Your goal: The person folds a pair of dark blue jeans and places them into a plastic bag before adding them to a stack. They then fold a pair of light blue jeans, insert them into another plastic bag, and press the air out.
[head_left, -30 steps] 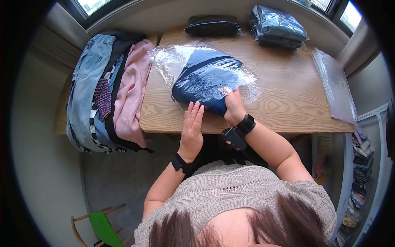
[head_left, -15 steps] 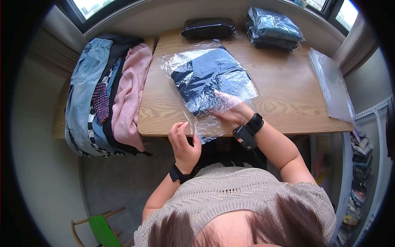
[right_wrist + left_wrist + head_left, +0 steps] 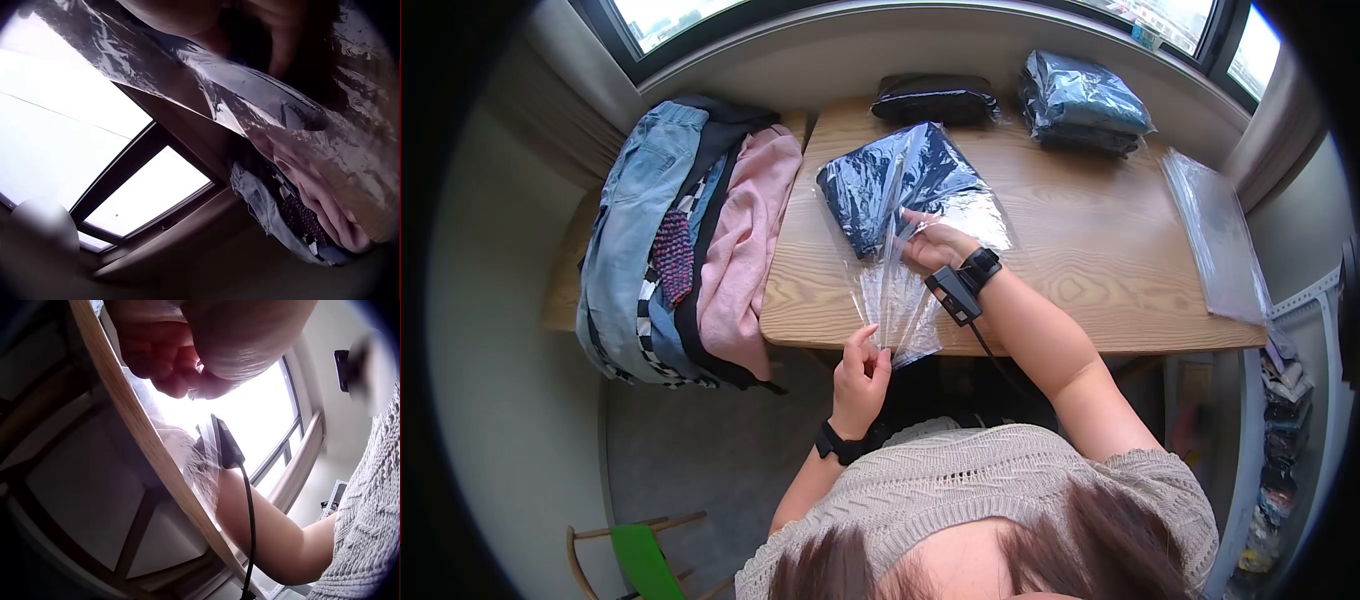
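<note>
A dark blue folded garment [image 3: 850, 180] lies inside a clear plastic bag [image 3: 975, 205] on the wooden table [image 3: 1090, 250]. The bag's loose end narrows toward the table's front edge, where the left hand [image 3: 860, 390] pinches it between thumb and fingers. On the bag's near right part is the right hand [image 3: 940, 245], its thumb and fingers around a gathered fold of plastic. In the left wrist view the left hand [image 3: 219, 344] has curled fingers at the film; in the right wrist view shiny film [image 3: 250, 94] partly covers the right hand's fingers.
Jeans [image 3: 635, 190] and a pink garment [image 3: 740, 250] are piled at the left. A black packed bundle [image 3: 935, 100] and stacked bagged clothes [image 3: 1085, 100] stand at the back. Flat clear bags [image 3: 1215, 235] lie at the right edge. A green-backed chair [image 3: 645, 560] is behind, lower left.
The bagged garment now lies flatter, with its plastic drawn into folds toward the front edge. The left hand went from touching the bag to pinching its end; the right hand moved left over the bag.
</note>
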`<state>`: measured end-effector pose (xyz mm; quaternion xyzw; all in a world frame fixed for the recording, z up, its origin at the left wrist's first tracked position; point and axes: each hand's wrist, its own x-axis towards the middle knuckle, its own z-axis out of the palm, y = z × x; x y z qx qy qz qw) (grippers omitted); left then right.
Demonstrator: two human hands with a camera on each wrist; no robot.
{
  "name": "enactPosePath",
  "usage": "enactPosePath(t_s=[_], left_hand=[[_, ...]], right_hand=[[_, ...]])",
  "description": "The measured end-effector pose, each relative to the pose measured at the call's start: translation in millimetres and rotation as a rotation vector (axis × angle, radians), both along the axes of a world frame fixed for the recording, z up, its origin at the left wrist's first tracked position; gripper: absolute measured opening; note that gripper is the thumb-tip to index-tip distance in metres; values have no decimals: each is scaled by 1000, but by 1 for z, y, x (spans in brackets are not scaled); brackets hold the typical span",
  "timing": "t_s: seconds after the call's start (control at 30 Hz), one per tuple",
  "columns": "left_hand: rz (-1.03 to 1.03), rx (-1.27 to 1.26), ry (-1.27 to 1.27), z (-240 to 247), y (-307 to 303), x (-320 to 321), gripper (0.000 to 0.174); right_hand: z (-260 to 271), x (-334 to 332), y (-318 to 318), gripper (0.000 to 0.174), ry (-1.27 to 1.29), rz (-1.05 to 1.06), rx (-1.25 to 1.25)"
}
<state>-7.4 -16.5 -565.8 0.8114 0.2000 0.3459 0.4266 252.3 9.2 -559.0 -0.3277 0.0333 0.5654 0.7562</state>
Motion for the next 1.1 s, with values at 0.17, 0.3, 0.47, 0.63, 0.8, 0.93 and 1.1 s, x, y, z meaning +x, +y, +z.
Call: enactPosePath(t_s=[0.17,0.3,0.47,0.63,0.8,0.93,1.1], left_hand=[[-10,-13,-22,-2,1,1,39],[-30,21,-47,-1,4,-7,40],[-47,4,-85,-19,28,-52,40],[-18,-204,-91,5,70,-64,41],[-4,-520,261,29,113,-15,43],[-39,-630,344,19,117,10,33],[-30,-644,263,24,109,4,29]], right_hand=[[-12,-10,10,18,59,-129,40],[6,-30,-14,20,-72,-75,48],[66,-56,-140,47,-957,770,7],[124,-4,-207,30,-1112,628,-151],[63,29,-168,35,-1144,215,-664],[36,30,-163,37,-1092,296,-599],[29,34,-187,19,-865,271,-445]])
